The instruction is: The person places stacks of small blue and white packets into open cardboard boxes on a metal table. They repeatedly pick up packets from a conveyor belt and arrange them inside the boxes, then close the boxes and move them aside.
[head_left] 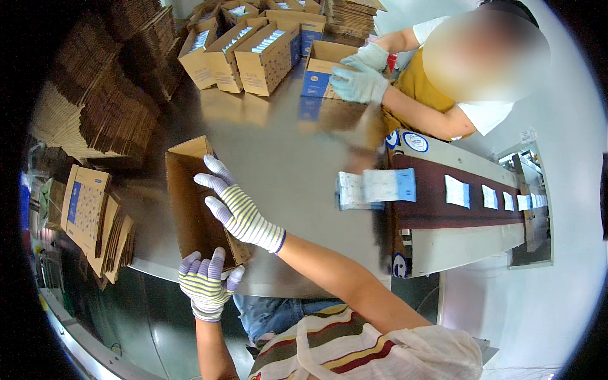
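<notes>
An open cardboard box [188, 199] with nothing visible inside stands on the metal table in front of me. Both my hands wear striped gloves with purple fingertips. At the near end of the box, my left hand [208, 285] curls its fingers over the rim, the thumb outside. Across the right side wall reaches my right hand [246, 215], its fingers spread and stretched out over the edge, gripping nothing. Part of the box's right wall is hidden under that hand. To the right, a few white-and-blue packets [398, 185] overlap where the conveyor meets the table.
A dark red conveyor belt [424, 212] carries several spaced packets [457, 191]. Across the table, a co-worker's gloved hands [361, 82] hold another carton [316, 71]. Filled cartons [266, 60] stand at the back. Flattened cartons [95, 209] and tall cardboard stacks [95, 107] are at left.
</notes>
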Action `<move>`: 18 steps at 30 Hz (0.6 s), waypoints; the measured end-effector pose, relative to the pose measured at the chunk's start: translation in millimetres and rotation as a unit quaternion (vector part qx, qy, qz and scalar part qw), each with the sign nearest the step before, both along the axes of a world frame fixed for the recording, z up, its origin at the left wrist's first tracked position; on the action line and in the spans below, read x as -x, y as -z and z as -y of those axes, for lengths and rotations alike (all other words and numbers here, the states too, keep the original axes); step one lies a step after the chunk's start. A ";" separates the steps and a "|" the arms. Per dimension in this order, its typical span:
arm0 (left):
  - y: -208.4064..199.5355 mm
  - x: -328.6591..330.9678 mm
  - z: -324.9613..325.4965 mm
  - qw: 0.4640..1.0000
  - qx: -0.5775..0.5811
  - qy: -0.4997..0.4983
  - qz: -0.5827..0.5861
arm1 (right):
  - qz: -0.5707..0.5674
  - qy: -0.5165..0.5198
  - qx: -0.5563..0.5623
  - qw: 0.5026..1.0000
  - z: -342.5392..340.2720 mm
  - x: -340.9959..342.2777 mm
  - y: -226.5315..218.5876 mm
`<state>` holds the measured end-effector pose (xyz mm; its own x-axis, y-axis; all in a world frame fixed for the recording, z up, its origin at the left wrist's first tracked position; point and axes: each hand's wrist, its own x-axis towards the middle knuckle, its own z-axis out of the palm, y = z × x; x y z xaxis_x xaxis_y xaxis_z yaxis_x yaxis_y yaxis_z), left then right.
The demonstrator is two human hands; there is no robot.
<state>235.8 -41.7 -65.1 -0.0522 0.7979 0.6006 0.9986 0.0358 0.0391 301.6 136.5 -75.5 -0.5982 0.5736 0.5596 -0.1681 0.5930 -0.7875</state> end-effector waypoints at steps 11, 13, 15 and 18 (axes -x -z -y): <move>-1.3 -4.4 -1.5 1.000 0.020 -0.007 0.001 | 0.007 -0.023 0.000 1.000 -5.2 -1.8 8.0; 1.5 -2.6 0.1 1.000 0.014 -0.004 0.003 | 0.000 -0.006 0.002 1.000 -3.1 -0.1 6.2; -0.8 -4.1 -2.0 1.000 0.009 -0.001 -0.001 | -0.002 0.002 0.002 1.000 -3.4 -1.4 5.6; -2.7 -5.0 -2.7 1.000 0.008 -0.001 -0.002 | 0.001 -0.001 0.001 1.000 -4.0 -2.2 5.5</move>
